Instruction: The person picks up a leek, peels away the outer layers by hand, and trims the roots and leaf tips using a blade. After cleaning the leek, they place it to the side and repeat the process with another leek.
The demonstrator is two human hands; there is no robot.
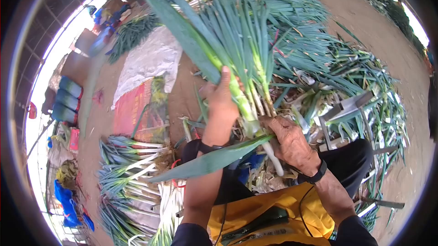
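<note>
Left hand point(222, 102) grips a flat-leaved leek point(240, 98), right hand point(292, 140) its smooth white shank point(275, 158).

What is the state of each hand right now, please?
Left hand: closed, holding a leek.
Right hand: curled beside the leek's white lower end; whether its grip is closed cannot be told.

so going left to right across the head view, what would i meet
Bright blue fabric → row of laid-out green-and-white leeks → bare left hand → bare right hand with a black wristband → grey metal frame
</note>
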